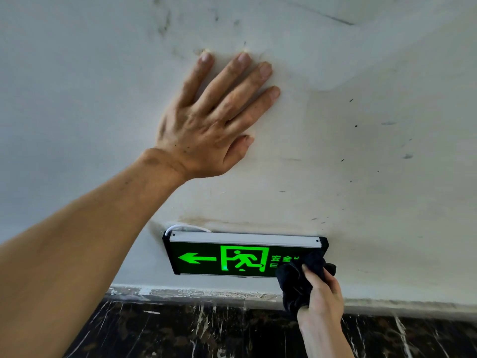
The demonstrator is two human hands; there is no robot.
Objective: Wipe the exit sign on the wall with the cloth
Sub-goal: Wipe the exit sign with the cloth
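The left hand [206, 120] lies flat and spread on the wall [361, 151], grasping nothing. Below it, the right hand [322, 293] clutches a dark cloth [299, 277] pressed against the right end of the exit sign [227, 257].

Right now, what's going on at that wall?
A person is wiping the lit green exit sign. Their right hand holds a bunched dark cloth against the sign's right end, covering part of the lettering. The left hand is pressed flat on the scuffed white wall above, apparently for support.
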